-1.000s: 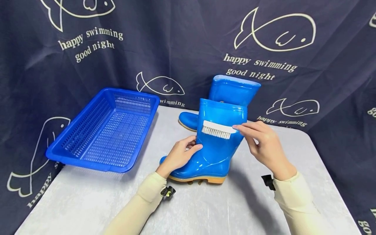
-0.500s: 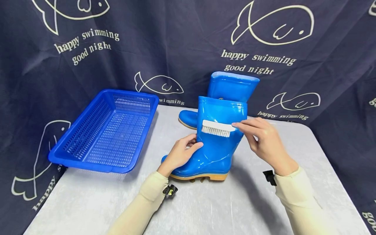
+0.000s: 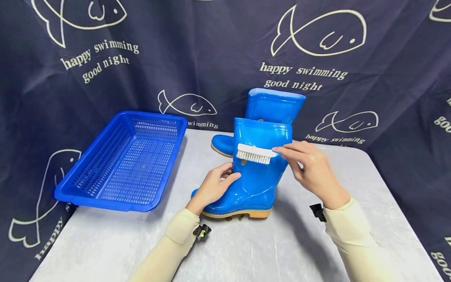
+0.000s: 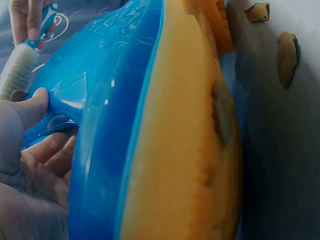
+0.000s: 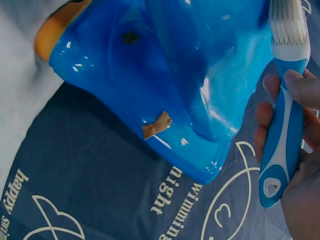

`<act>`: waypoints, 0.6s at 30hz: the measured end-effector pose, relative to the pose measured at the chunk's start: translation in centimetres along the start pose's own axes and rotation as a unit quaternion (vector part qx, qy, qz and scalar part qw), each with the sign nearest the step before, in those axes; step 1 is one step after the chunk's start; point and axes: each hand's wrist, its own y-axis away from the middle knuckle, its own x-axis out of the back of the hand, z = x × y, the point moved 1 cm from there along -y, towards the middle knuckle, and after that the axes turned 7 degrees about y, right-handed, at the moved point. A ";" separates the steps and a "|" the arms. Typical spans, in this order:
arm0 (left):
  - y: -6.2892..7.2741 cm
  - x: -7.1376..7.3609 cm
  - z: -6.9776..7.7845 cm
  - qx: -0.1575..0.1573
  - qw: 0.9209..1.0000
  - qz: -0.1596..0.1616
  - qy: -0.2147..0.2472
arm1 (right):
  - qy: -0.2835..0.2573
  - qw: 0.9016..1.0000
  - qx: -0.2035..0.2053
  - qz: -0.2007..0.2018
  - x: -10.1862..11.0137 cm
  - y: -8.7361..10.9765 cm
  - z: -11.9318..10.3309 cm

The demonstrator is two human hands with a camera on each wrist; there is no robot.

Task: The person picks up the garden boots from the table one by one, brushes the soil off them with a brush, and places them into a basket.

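Observation:
A blue rain boot (image 3: 258,180) with a yellow-orange sole stands on the table, toe to the left. My left hand (image 3: 213,186) grips the front of its shaft above the foot, thumb on the near side and fingers partly hidden behind. In my right hand (image 3: 311,168) is a scrub brush (image 3: 255,152) with a white head; the right wrist view shows its blue and white handle (image 5: 282,135). Its bristles lie at the upper shaft, and a brown patch (image 3: 243,161) shows just under them. Another brown piece (image 5: 157,125) sticks to the boot in the right wrist view.
Behind stands a second blue boot (image 3: 276,103), partly hidden by the first. A blue perforated basket (image 3: 160,199) sits on the left of the grey-white table (image 3: 253,250). Brown flakes (image 4: 287,60) lie beside the sole. A dark fish-print cloth (image 3: 218,47) hangs behind.
The brush has shifted slightly left across the shaft, and a brown patch now shows below its bristles. My left hand keeps its grip on the boot. The whole head view has shifted a little.

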 end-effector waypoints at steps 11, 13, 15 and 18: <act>-0.2 0.0 -0.2 0.010 1.000 -0.006 -0.007 | -0.007 1.000 0.006 -0.004 1.5 1.6 -0.2; -0.1 0.0 -0.3 0.010 1.000 -0.005 -0.005 | -0.009 1.000 0.005 0.004 1.5 1.6 -0.3; -0.1 0.0 -0.2 0.008 1.000 -0.005 -0.004 | -0.007 1.000 0.005 0.010 1.4 1.6 -0.5; -0.2 0.0 -0.1 0.006 1.000 -0.005 -0.003 | -0.018 1.000 0.000 0.019 1.3 1.5 -0.6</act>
